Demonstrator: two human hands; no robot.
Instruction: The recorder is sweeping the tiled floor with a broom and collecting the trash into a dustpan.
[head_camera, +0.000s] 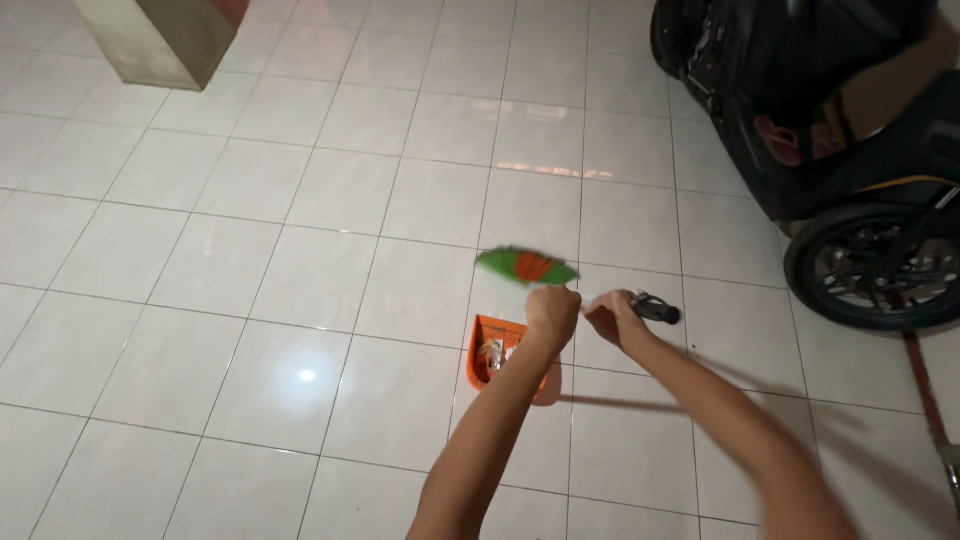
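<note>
Glossy white tiled floor (300, 250); smooth orange plastic dustpan (487, 335).

On a white tiled floor (250, 300), the left hand (553, 310) grips a broom whose green and orange head (527, 267) is blurred above an orange dustpan (497, 352) holding bits of rubbish. The right hand (612, 315) closes on a dark grip (655, 310). A black motorbike (830, 150) stands at the upper right corner.

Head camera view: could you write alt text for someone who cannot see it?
Two bare arms reach out over a white tiled floor; the left hand grips a broom with a green and orange head, and the right hand holds its dark handle end. An orange dustpan with scraps lies below, and a parked motorbike stands at right.
</note>
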